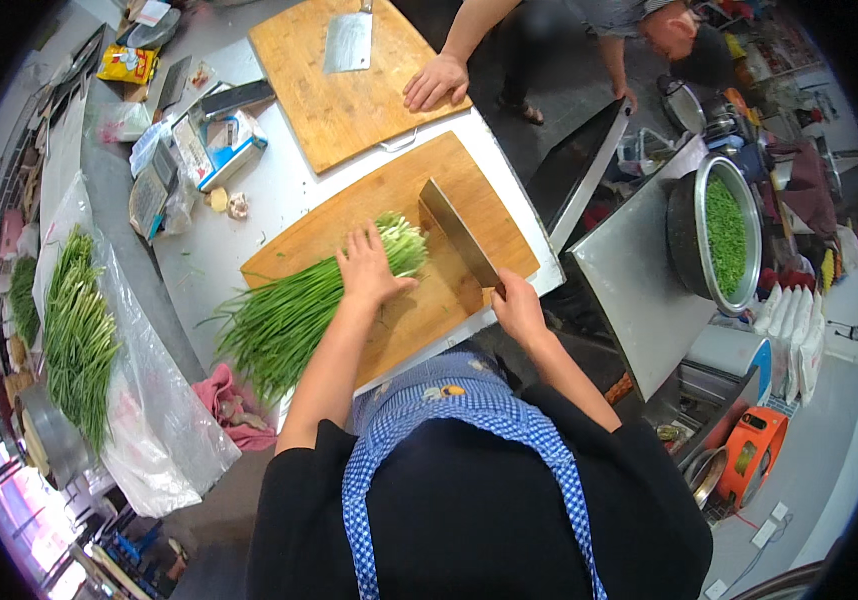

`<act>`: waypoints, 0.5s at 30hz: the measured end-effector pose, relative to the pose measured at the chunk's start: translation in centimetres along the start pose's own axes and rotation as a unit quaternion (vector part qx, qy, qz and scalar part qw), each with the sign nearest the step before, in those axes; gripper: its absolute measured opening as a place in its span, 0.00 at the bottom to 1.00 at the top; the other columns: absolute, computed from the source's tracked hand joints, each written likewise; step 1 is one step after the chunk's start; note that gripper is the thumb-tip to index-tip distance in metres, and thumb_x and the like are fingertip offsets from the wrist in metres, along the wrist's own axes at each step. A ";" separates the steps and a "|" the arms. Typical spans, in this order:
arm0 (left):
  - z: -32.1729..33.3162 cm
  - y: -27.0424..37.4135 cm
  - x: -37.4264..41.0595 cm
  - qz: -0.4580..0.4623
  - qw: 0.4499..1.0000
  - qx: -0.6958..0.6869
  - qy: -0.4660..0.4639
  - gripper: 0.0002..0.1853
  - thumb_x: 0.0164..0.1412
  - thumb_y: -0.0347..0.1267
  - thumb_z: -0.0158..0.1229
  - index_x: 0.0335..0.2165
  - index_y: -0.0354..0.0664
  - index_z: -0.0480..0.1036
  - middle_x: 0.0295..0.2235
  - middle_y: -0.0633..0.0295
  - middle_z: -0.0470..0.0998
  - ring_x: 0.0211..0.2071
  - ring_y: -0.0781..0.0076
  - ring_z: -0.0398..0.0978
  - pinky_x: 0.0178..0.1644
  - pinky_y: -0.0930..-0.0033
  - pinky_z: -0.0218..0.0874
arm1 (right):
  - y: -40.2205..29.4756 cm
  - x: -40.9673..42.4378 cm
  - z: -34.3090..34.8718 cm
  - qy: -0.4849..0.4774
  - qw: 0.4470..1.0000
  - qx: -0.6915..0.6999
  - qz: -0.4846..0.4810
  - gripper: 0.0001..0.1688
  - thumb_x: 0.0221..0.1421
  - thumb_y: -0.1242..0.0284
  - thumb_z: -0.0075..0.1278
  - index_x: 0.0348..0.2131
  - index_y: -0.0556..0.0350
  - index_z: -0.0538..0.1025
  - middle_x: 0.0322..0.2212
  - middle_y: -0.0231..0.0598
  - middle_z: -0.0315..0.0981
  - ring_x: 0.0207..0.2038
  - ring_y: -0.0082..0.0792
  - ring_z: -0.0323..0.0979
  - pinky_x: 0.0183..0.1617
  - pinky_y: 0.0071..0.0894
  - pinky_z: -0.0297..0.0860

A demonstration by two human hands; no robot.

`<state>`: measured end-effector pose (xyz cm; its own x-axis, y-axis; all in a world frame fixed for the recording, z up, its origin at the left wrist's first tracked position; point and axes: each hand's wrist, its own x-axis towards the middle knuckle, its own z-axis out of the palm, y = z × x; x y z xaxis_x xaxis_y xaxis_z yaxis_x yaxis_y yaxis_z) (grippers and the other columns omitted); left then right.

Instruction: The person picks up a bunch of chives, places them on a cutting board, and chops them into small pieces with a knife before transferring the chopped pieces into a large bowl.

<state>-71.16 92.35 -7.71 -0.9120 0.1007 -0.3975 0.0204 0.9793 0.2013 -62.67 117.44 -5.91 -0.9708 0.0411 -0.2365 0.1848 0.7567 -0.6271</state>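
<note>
A large bunch of garlic chives [286,307] lies across the near wooden cutting board [496,217], pale ends toward the right and leaves hanging past the board's left edge. My left hand [367,270] rests on the bunch near those pale ends, fingers spread and pressing on it. In my right hand [519,304] is the handle of a cleaver [459,232]. Its broad blade stands over the board, to the right of the chives and apart from them. Whether the edge touches the wood I cannot tell.
Beyond is another cutting board [346,112] with a second cleaver [348,43] and a co-worker's hand [438,81]. Chopped greens fill a metal pot [751,247] on the right. More chives [80,337] lie on plastic at left. A box [219,146] and garlic [237,205] sit on the table.
</note>
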 end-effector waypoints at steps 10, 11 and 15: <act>2.7 0.2 -0.2 -0.010 0.991 -0.030 0.133 0.51 0.34 0.48 0.74 0.57 0.42 0.62 0.54 0.56 0.67 0.56 0.60 0.63 0.63 0.51 0.46 | -1.0 2.9 -0.9 -0.140 0.976 0.153 0.061 0.14 0.55 0.76 0.41 0.40 0.65 0.72 0.17 0.43 0.71 0.16 0.32 0.73 0.23 0.33 0.69; 2.4 0.5 -0.2 -0.012 0.991 -0.020 0.131 0.52 0.34 0.49 0.73 0.57 0.41 0.61 0.55 0.56 0.66 0.57 0.60 0.62 0.64 0.51 0.45 | -1.3 3.0 -1.0 -0.147 0.976 0.147 0.064 0.14 0.56 0.76 0.40 0.41 0.65 0.72 0.16 0.42 0.71 0.16 0.32 0.73 0.22 0.33 0.69; 0.8 0.2 -0.6 0.030 0.997 0.022 0.065 0.57 0.38 0.56 0.70 0.60 0.37 0.57 0.59 0.53 0.62 0.63 0.60 0.56 0.68 0.48 0.38 | -0.8 3.4 -0.3 -0.126 0.988 0.080 0.037 0.20 0.54 0.75 0.41 0.46 0.60 0.73 0.27 0.58 0.74 0.29 0.53 0.74 0.36 0.47 0.69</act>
<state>-70.25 92.60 -8.13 -0.9538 0.1380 -0.2669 0.0912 0.9794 0.1804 -66.22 117.19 -5.95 -0.8888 -0.0859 -0.4502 0.2951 0.6444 -0.7055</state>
